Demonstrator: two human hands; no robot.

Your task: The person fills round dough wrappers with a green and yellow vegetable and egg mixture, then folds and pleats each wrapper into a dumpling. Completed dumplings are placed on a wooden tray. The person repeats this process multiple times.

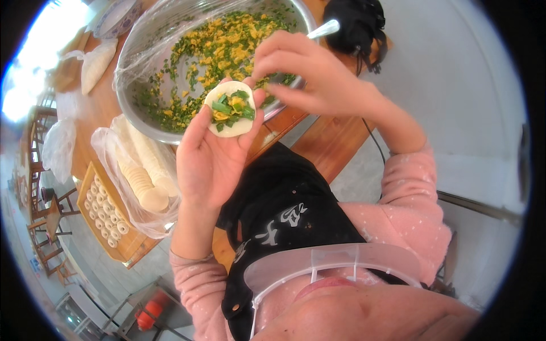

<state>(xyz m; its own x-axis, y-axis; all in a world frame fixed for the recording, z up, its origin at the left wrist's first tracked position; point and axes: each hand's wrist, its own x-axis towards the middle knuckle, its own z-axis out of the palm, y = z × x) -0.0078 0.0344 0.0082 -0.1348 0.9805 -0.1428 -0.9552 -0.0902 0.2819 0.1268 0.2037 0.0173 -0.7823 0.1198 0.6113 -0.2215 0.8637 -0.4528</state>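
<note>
A round dough wrapper (209, 111) lies across the fingers of my left hand (209, 166), its thumb on the near edge. Chopped green leaves and yellow bits form a small heap of filling (232, 108) in the wrapper's middle. My right hand (305, 74) hovers above the bowl's near right side, fingers bent, thumb apart, with nothing visible between them. Under both hands stands a large metal bowl (164, 135) of the same green and yellow filling (204, 47). Behind my right hand, a metal utensil handle (324, 30) juts past the rim.
Plastic film (149, 38) covers part of the bowl. Left of it, stacked wrappers (143, 181) lie in a clear bag. A wooden tray (128, 251) holds several ring-like dough pieces (106, 213). A black bag (356, 30), a tied plastic bag (98, 64) and a patterned dish (117, 19) sit farther off.
</note>
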